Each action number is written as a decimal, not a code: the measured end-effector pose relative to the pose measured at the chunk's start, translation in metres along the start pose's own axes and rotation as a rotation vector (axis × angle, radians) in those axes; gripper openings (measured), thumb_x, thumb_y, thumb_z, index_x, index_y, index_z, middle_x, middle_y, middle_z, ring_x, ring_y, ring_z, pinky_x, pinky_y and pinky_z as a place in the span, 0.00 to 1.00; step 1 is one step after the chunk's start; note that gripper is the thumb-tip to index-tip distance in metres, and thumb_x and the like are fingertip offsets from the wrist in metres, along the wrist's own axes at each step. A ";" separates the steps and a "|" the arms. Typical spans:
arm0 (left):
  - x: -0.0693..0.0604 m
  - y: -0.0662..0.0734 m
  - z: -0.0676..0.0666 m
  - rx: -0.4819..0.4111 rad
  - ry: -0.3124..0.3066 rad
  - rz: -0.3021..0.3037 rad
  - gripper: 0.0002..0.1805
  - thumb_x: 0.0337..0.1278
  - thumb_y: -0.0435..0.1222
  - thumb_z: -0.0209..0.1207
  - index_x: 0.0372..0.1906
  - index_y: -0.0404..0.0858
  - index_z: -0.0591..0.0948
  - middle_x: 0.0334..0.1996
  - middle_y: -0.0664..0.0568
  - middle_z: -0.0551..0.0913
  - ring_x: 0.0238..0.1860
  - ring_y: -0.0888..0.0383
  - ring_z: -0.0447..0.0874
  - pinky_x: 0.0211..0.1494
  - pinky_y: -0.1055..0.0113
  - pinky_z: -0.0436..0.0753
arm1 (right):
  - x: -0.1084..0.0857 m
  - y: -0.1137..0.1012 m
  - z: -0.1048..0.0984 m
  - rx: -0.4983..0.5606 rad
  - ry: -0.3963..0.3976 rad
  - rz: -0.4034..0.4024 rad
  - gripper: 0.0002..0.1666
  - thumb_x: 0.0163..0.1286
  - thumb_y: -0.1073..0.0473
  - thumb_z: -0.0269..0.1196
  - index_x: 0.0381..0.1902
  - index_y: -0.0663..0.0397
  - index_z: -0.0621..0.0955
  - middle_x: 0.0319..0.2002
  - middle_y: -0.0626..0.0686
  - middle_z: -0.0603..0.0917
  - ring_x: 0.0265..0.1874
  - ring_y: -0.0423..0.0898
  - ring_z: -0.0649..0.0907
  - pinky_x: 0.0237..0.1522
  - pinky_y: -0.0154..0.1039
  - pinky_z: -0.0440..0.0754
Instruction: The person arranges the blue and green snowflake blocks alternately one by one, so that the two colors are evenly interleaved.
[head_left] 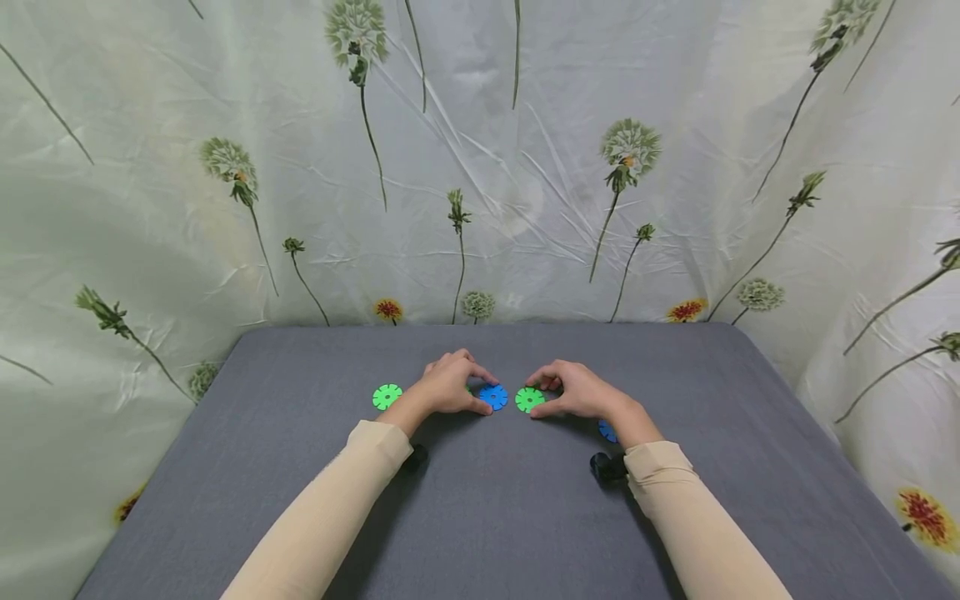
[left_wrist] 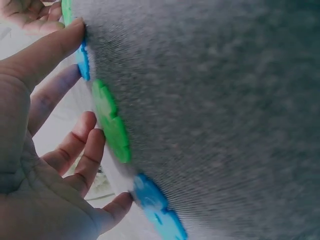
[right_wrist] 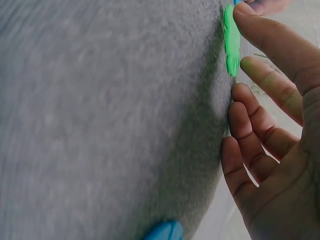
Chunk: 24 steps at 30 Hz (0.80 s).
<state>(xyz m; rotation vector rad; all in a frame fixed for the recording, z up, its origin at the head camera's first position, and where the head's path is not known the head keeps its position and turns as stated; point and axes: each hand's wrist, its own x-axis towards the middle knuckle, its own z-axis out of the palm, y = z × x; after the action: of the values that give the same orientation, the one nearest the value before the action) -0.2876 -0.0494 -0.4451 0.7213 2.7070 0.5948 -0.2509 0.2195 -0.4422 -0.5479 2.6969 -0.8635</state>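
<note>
My left hand pinches a blue notched plastic disc at its edges between thumb and index finger, on the grey table. Just right of it, my right hand pinches a green notched disc the same way. A small gap separates the two discs. Beneath the left hand, the left wrist view shows another green disc and another blue disc lying in a row. The remaining fingers of both hands are loosely bent and hold nothing.
Left of the left wrist lies a further green disc. A blue disc is partly hidden by the right wrist. The grey cloth-covered table ends at a flower-patterned curtain. A dark wrist device hangs at the right cuff.
</note>
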 end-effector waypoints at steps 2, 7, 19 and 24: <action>0.000 0.002 -0.003 0.009 -0.010 0.001 0.24 0.57 0.51 0.79 0.60 0.60 0.90 0.61 0.50 0.77 0.64 0.47 0.72 0.71 0.35 0.69 | -0.001 0.001 -0.001 0.001 -0.004 -0.007 0.28 0.66 0.48 0.79 0.61 0.51 0.88 0.53 0.53 0.85 0.53 0.50 0.83 0.61 0.53 0.82; 0.000 0.007 -0.006 0.032 -0.017 0.009 0.24 0.56 0.51 0.80 0.59 0.58 0.90 0.57 0.51 0.78 0.62 0.48 0.73 0.68 0.36 0.72 | -0.005 0.007 -0.005 -0.008 -0.015 -0.018 0.28 0.66 0.49 0.79 0.61 0.50 0.88 0.52 0.52 0.86 0.52 0.49 0.84 0.60 0.52 0.82; 0.012 0.021 0.003 0.036 -0.022 0.078 0.25 0.57 0.52 0.79 0.60 0.56 0.90 0.56 0.52 0.81 0.59 0.50 0.78 0.62 0.38 0.70 | -0.022 0.017 -0.024 0.030 -0.083 0.033 0.27 0.68 0.55 0.78 0.61 0.56 0.87 0.57 0.56 0.89 0.55 0.52 0.86 0.62 0.52 0.84; 0.015 0.030 0.006 0.044 -0.028 0.088 0.24 0.58 0.52 0.79 0.60 0.57 0.90 0.55 0.52 0.81 0.55 0.51 0.78 0.58 0.43 0.68 | -0.031 0.024 -0.029 0.033 -0.082 0.031 0.26 0.67 0.56 0.78 0.60 0.58 0.87 0.57 0.57 0.89 0.55 0.52 0.86 0.61 0.53 0.84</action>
<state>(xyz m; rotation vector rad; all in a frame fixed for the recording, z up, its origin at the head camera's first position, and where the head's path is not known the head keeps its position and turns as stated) -0.2860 -0.0161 -0.4394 0.8578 2.6813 0.5430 -0.2399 0.2658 -0.4299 -0.5216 2.6053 -0.8570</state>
